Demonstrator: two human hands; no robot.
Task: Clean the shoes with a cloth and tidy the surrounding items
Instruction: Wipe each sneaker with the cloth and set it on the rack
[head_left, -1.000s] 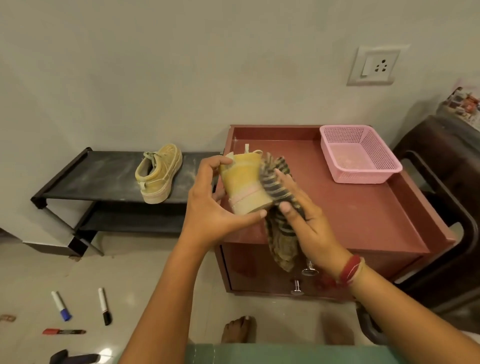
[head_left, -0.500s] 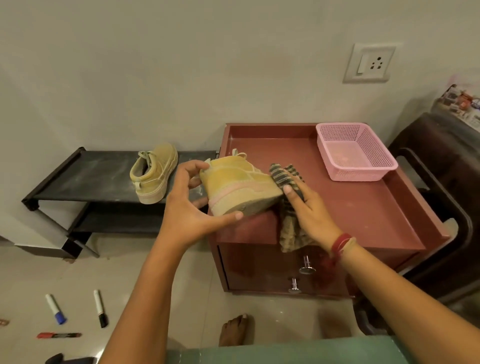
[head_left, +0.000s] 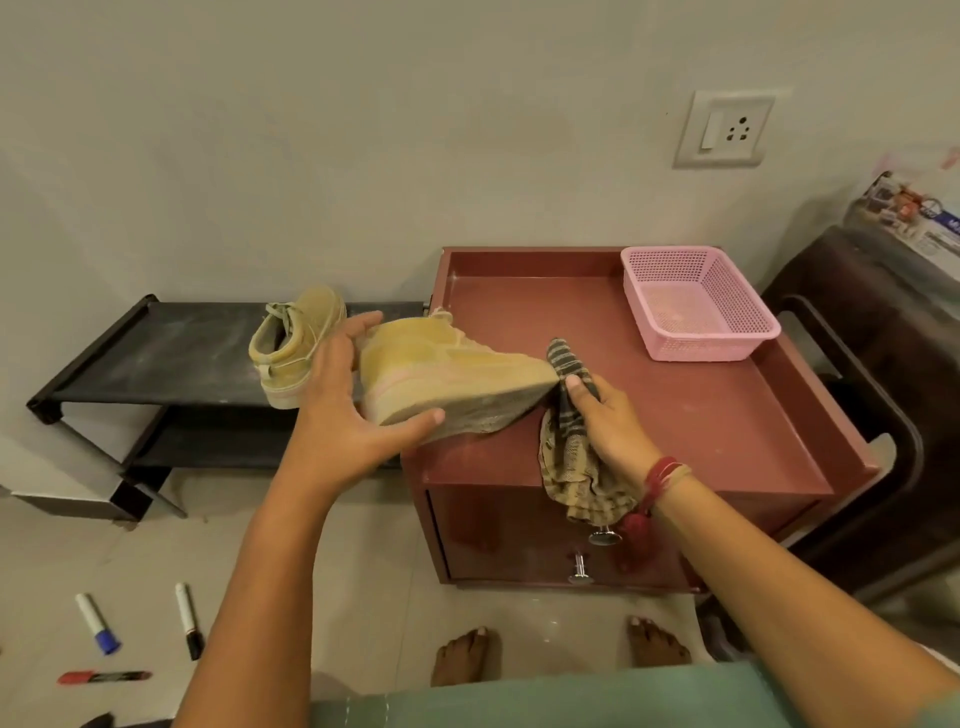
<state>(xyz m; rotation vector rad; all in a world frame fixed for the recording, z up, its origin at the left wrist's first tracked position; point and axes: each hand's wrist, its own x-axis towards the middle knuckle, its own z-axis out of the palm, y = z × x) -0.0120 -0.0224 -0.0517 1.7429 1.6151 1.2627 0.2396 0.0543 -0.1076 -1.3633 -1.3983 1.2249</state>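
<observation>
Above the cabinet's (head_left: 701, 415) left edge, left hand (head_left: 343, 415) grips the tilted shoe (head_left: 447, 364); right hand (head_left: 608, 426) clutches cloth (head_left: 566, 457) at its toe.

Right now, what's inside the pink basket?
Nothing visible: the pink perforated plastic basket on the red-brown wooden cabinet shows only its bare mesh floor. Its near wall hides a thin strip of floor directly behind it.

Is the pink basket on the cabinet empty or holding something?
Empty: the pink basket shows only its bare mesh floor, nothing inside, on the red cabinet.
</observation>
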